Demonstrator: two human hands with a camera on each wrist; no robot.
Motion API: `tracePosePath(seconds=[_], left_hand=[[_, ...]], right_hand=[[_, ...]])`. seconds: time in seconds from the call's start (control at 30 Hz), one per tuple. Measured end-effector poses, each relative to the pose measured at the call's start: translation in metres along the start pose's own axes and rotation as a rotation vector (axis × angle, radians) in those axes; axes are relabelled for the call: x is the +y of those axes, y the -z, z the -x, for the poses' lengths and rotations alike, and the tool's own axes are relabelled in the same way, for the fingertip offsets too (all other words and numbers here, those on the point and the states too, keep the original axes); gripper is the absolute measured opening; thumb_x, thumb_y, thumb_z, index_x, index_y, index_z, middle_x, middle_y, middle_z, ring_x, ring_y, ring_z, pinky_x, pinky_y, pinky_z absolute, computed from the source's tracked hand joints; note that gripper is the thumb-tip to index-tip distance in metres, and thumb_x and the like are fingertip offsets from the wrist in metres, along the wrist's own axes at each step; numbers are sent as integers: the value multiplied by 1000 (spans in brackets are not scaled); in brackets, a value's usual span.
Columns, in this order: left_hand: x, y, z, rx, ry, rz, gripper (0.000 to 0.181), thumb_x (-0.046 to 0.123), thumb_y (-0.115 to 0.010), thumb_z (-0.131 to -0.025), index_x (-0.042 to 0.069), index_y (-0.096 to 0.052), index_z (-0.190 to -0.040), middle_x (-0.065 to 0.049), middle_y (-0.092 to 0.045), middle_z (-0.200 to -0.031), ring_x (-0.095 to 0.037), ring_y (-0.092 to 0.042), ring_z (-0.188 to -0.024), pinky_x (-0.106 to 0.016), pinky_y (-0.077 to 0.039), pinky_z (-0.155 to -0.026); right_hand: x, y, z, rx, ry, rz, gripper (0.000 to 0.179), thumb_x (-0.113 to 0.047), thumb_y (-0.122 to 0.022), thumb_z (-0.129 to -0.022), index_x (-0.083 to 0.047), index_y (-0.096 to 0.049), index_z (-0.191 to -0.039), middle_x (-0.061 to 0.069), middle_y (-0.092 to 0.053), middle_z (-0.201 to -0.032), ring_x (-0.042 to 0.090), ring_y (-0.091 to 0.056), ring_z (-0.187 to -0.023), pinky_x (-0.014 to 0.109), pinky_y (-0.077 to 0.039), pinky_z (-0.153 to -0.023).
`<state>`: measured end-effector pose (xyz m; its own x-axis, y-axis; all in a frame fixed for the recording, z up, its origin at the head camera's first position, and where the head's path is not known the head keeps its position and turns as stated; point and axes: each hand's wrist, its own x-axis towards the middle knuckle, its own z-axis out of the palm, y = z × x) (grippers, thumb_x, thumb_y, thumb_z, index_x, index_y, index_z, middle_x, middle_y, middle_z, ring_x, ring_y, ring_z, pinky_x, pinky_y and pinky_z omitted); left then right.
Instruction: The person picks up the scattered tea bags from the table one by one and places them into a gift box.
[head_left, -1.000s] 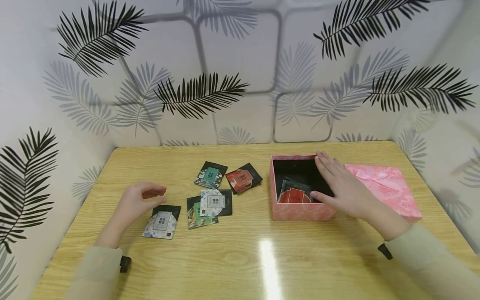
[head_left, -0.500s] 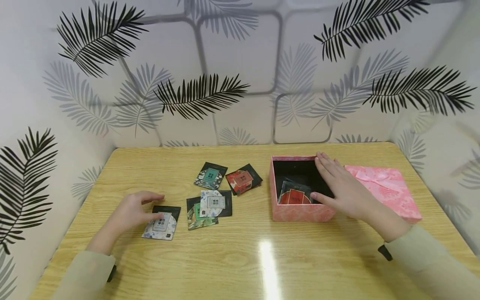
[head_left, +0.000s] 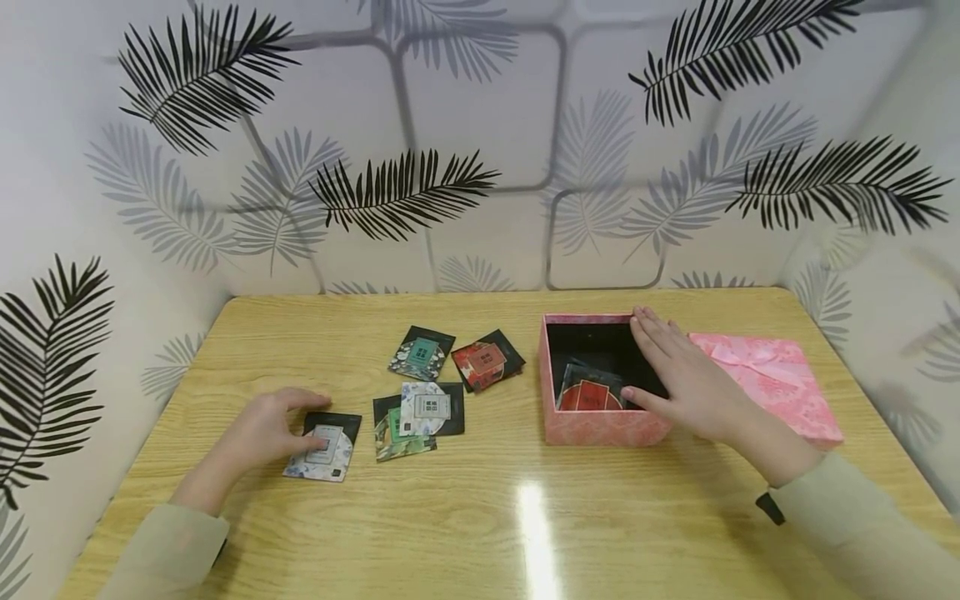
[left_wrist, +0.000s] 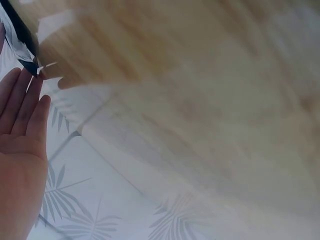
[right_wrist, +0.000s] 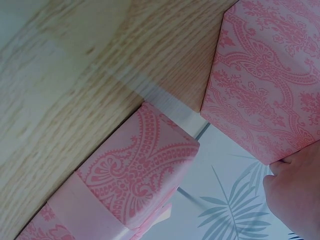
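Note:
My left hand (head_left: 264,427) is over a white-and-black floral sachet (head_left: 335,467) lying flat at the table's left. Its thumb presses on the sachet's label while the fingers reach just past the black far edge. Straight fingers (left_wrist: 21,102) show at the sachet's edge (left_wrist: 20,37) in the left wrist view. Across the right rim of an open pink box (head_left: 600,428) lies my right hand (head_left: 693,383), fingers straight along the rim and thumb at the front right corner. Inside the box, red-labelled sachets (head_left: 591,395) lie near the front wall.
Mid-table lie a teal sachet (head_left: 422,353), a red sachet (head_left: 487,360) and a white sachet (head_left: 432,408) overlapping a green sachet (head_left: 403,448). The pink lid (head_left: 780,385) with its bow is on the table right of the box. Patterned wall (head_left: 480,125) stands behind.
My left hand has come down onto the white-and-black sachet, and its thumb has slid further over the label. The right hand stays on the box.

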<state>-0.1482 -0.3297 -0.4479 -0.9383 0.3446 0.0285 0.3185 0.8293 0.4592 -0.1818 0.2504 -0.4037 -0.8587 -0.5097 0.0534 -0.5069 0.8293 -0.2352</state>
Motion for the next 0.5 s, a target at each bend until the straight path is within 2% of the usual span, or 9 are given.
tracePosePath(seconds=[0.27,0.5], left_hand=[[1,0,0,3,-20,-28,52,20,-93,-83,0,-75,-127,-20,-76,-127,-45,-68,-123,-62,-53,-107],[2,-1,-3,9,-8,-19,50,19,-93,-83,0,-75,-126,-21,-75,-125,-45,-69,-119,-63,-54,-105]], right_hand=[[0,-1,1,4,-4,5,96,-50,-62,-105,2,-12,-169,23,-12,-178,42,-14,-165,59,-14,-135],[2,-2,1,-2,-8,4,96,-51,-61,-105,1,-12,-169,22,-11,-178,41,-13,-166,58,-13,-135]])
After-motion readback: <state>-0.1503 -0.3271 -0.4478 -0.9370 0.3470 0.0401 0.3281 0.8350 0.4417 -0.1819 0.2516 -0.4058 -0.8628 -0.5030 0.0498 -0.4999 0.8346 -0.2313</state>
